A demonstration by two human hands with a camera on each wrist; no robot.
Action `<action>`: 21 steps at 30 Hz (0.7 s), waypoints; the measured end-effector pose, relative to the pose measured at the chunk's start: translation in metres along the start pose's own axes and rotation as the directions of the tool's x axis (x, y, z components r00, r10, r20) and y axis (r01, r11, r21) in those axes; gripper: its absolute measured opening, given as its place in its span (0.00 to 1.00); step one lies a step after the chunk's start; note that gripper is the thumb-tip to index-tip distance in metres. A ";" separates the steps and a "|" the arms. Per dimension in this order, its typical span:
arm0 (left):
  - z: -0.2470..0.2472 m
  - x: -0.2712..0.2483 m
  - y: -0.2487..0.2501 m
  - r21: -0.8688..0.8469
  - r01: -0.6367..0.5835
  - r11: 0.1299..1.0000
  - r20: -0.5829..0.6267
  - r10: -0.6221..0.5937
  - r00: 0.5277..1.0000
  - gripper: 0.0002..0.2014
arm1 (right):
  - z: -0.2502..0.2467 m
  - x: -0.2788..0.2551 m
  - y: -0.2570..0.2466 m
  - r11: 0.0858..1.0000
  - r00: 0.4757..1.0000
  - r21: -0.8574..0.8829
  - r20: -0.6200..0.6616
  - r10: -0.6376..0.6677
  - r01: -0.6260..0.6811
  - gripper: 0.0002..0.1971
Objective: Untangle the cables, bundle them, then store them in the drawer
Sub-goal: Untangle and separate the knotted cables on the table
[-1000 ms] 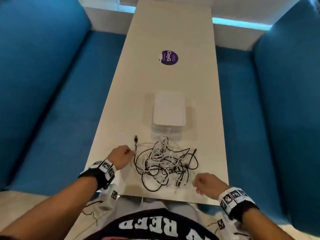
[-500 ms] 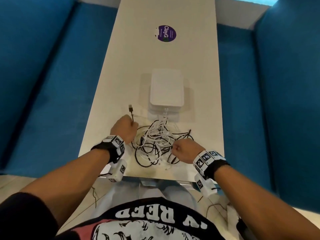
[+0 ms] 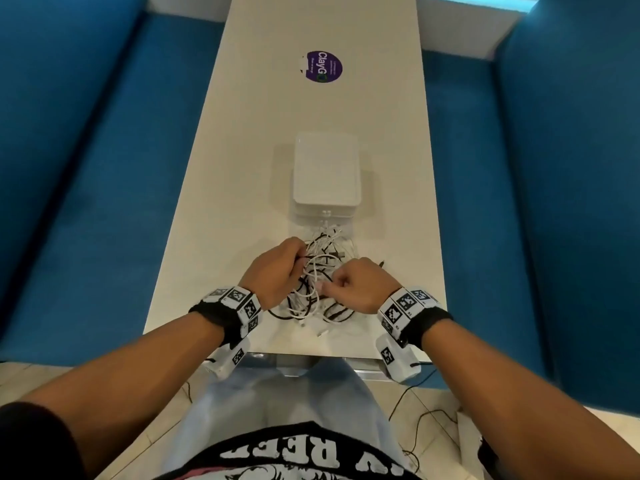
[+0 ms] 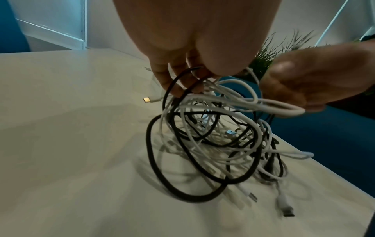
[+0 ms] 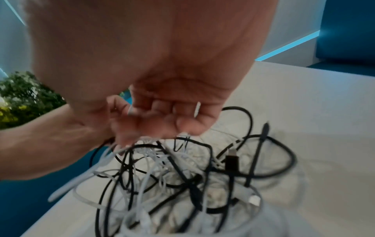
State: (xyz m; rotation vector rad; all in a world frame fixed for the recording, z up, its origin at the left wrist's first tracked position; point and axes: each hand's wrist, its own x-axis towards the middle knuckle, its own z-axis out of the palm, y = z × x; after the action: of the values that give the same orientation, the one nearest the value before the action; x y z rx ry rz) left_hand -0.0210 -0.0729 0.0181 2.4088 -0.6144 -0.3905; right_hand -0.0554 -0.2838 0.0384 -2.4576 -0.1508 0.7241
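Note:
A tangle of black and white cables [image 3: 317, 289] lies near the front edge of the white table [image 3: 242, 168], partly lifted. My left hand [image 3: 277, 271] grips black and white strands at the tangle's left side; in the left wrist view its fingers [image 4: 174, 81] curl round a black loop of the cables [image 4: 213, 144]. My right hand [image 3: 360, 287] pinches white strands at the right side; the right wrist view shows its fingers [image 5: 154, 126] bunched on the cables [image 5: 182, 176]. A white drawer box [image 3: 326, 174] stands just beyond the tangle, shut.
A purple round sticker [image 3: 323, 66] sits farther up the table. Blue upholstered benches [image 3: 86, 168] run along both sides. Loose plug ends [image 4: 286, 208] trail on the tabletop. A green plant [image 5: 24, 96] stands off to the side.
Both hands moved inward from the sides of the tangle and took hold of strands. The cables are bunched tighter and partly raised. The head view shifted closer.

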 end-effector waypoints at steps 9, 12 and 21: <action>0.021 -0.005 -0.014 0.018 -0.033 0.999 -0.146 0.035 0.989 0.04 | 0.015 0.025 -0.008 1.000 0.966 0.018 -0.260 -0.003 0.008 0.43; 0.022 -0.003 -0.017 0.053 -0.023 0.998 -0.238 0.035 0.971 0.05 | 0.017 0.029 -0.004 0.999 0.946 -0.032 -0.321 -0.034 0.025 0.37; 0.018 -0.006 -0.014 0.264 0.007 0.965 -0.207 0.050 0.977 0.11 | 0.022 0.013 -0.007 0.992 0.932 -0.125 -0.358 -0.065 0.021 0.24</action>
State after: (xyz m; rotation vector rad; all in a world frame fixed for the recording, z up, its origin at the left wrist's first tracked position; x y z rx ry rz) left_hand -0.0284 -0.0690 -0.0036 2.6475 -0.6282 -0.0401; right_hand -0.0557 -0.2639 0.0213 -2.6443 -0.1076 0.2391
